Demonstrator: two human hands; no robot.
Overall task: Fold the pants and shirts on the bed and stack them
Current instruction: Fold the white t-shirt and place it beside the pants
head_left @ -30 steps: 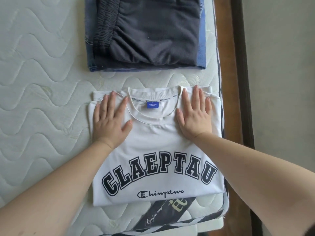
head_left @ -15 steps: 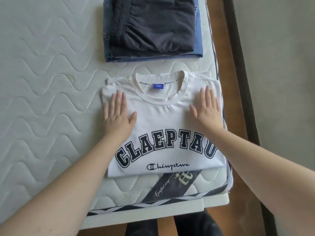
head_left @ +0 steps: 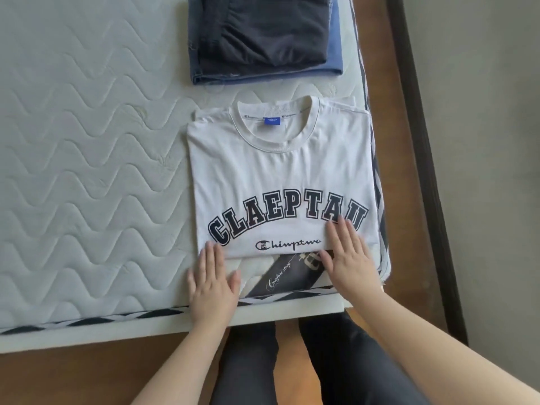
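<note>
A quilted white mattress [head_left: 87,171] carries 2 things near its right edge. A folded white T-shirt [head_left: 280,176] lies flat, print up; beyond it, apart, sits a stack of folded dark pants [head_left: 263,36].

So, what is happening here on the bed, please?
A person is folding clothes on a mattress. A white T-shirt lies folded, print side up. Both hands lie flat at its near edge: the left hand at the left corner, the right hand with its fingers on the hem. Beyond it sits a stack of folded dark pants on a blue garment.
</note>
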